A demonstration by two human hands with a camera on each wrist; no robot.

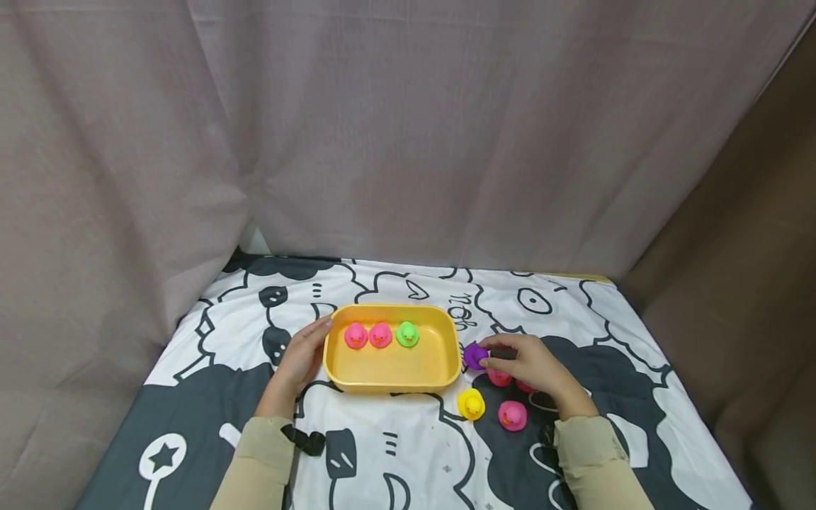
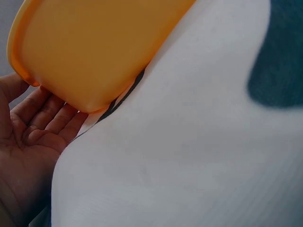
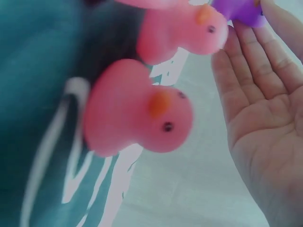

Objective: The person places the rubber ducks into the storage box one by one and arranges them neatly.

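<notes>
A yellow plastic tray lies on the cloth with two pink rubber ducks and a green rubber duck in a row inside it. My left hand grips the tray's left end, thumb at the rim and fingers against the outer wall, as the left wrist view shows. Just off the tray's right end, my right hand pinches a purple rubber duck between thumb and fingers. In the right wrist view this purple duck shows only in part, at the top edge.
Below my right hand sit a yellow rubber duck and a pink rubber duck. More pink ducks are partly covered by that hand. A black-and-white patterned cloth covers the table, with grey curtains behind it.
</notes>
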